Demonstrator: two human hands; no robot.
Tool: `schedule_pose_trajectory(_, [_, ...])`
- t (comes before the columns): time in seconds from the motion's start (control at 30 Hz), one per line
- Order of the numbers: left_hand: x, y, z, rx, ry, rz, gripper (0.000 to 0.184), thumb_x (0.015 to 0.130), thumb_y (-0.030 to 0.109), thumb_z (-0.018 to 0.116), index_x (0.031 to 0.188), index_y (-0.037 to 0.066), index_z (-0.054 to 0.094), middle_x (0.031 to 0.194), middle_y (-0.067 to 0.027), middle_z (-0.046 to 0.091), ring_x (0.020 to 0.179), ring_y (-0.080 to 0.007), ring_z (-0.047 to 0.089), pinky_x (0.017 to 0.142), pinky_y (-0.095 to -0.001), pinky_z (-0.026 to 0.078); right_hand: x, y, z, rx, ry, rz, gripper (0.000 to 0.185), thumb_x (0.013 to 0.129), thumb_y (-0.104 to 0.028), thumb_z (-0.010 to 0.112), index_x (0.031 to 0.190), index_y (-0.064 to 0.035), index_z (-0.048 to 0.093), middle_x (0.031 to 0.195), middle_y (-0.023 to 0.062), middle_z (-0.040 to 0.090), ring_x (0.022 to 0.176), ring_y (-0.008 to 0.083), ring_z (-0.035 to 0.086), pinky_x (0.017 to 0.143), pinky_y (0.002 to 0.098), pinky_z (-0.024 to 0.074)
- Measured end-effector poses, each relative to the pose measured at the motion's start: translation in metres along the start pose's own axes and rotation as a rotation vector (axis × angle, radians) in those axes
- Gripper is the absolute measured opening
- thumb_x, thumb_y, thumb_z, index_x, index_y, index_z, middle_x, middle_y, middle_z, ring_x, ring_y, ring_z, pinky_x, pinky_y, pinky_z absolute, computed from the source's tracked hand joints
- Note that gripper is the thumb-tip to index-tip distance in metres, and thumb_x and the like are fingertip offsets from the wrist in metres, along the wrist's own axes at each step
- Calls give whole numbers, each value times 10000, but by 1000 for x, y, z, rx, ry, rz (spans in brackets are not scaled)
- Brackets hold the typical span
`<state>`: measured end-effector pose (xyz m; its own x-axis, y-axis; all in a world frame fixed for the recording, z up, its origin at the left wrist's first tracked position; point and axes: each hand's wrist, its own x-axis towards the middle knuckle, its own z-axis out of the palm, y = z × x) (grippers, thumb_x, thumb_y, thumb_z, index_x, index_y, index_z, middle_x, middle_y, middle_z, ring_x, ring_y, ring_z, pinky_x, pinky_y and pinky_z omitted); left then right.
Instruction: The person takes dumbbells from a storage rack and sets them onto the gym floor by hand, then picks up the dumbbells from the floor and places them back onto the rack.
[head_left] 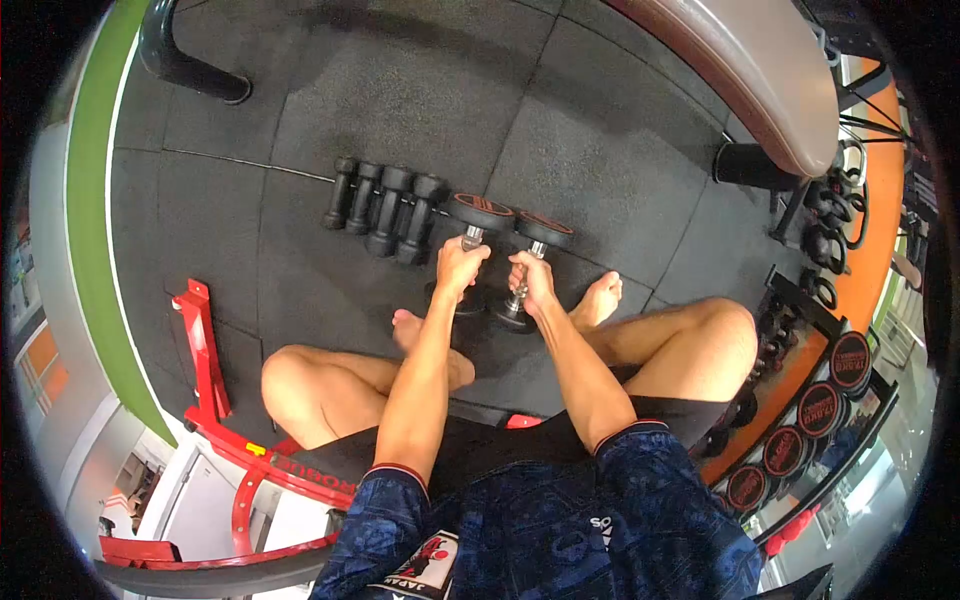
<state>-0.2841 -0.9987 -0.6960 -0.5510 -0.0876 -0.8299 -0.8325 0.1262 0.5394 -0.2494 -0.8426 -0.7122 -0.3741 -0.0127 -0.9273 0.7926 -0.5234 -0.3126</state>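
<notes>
Two round-headed dumbbells with metal handles stand side by side on the dark floor, just beyond my bare feet. My left hand [461, 266] is wrapped round the handle of the left dumbbell [481, 210]. Around the handle of the right dumbbell [544, 229] my right hand [531, 280] is closed. Both have black heads with orange markings on the far ends; the near ends show partly below my hands. To the left of them, several small black dumbbells [390, 212] lie in a row, close to my left hand but not touched by it.
A red metal frame [203, 350] stands at my left. On the right is a rack of round dumbbells [821, 410], with kettlebells [826, 248] farther back. A brown padded bench [765, 75] reaches in at the upper right. A black post [190, 70] rests on the rubber floor [400, 100].
</notes>
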Motion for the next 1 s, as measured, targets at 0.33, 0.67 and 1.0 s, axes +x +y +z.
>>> schedule_pose_trajectory(0.33, [64, -23, 1, 51, 26, 6, 161, 726, 154, 654, 693, 15, 579, 530, -40, 534, 423, -138, 501, 400, -317, 399, 60, 15, 2, 31, 17, -16, 228, 783, -122, 610, 631, -106, 442, 515, 10, 411, 435, 130, 416, 435, 279, 352])
schedule_pose_trajectory(0.67, [80, -36, -4, 23, -45, -12, 182, 727, 135, 649, 644, 6, 552, 515, -35, 530, 407, -126, 492, 385, -310, 377, 64, 17, 6, -2, 39, -21, 254, 794, -136, 613, 620, -116, 429, 510, -1, 408, 440, 128, 410, 458, 285, 355])
schedule_pose_trajectory(1.0, [71, -29, 1, 101, 65, 58, 197, 741, 175, 675, 720, -3, 592, 553, -67, 583, 442, -157, 551, 451, -328, 432, 69, 24, 4, -177, 111, -120, 229, 816, -234, 646, 686, -73, 548, 566, 38, 529, 487, 138, 507, 487, 286, 431])
